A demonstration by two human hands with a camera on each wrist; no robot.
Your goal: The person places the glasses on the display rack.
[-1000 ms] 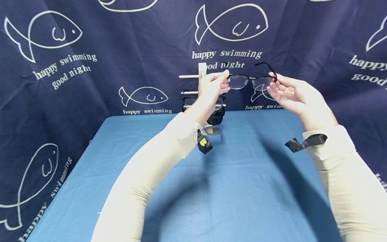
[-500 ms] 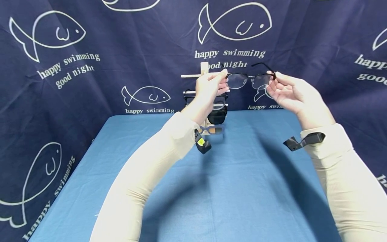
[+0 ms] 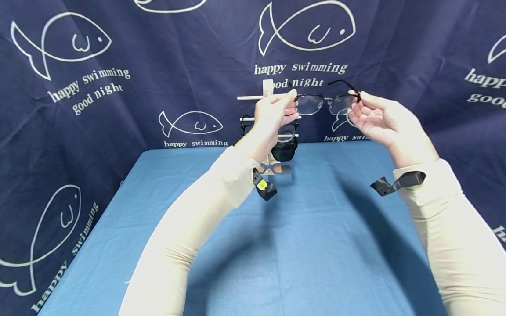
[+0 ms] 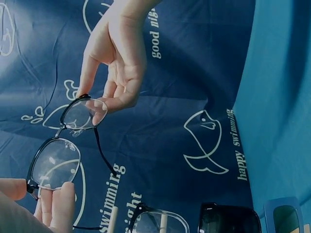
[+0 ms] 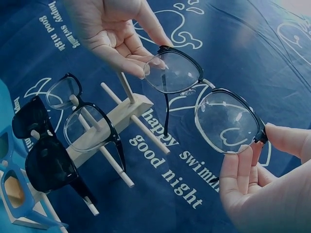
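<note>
A pair of black half-rim eyeglasses (image 3: 309,105) with clear lenses is held up between both hands, temples unfolded and pointing toward the backdrop. My left hand (image 3: 272,115) pinches one outer corner of the frame, thumb on top and fingers below. At the opposite hinge, my right hand (image 3: 377,115) pinches the other corner between thumb and fingers. In the right wrist view the eyeglasses (image 5: 228,119) are apart from the wooden display stand (image 5: 141,103), whose upper pegs show bare ends. Behind my left hand, the stand's post (image 3: 268,87) is partly hidden.
Lower on the stand hang another pair of clear glasses (image 5: 90,126), black sunglasses (image 5: 51,162) and blue-framed glasses (image 5: 18,194) with orange-brown lenses. A blue cloth covers the table (image 3: 308,245). Behind it hangs a navy fish-print curtain (image 3: 189,57).
The head view shifts slightly, moving the scene a little right between the first two frames. Both hands keep their hold on the eyeglasses, which stay at nearly the same place.
</note>
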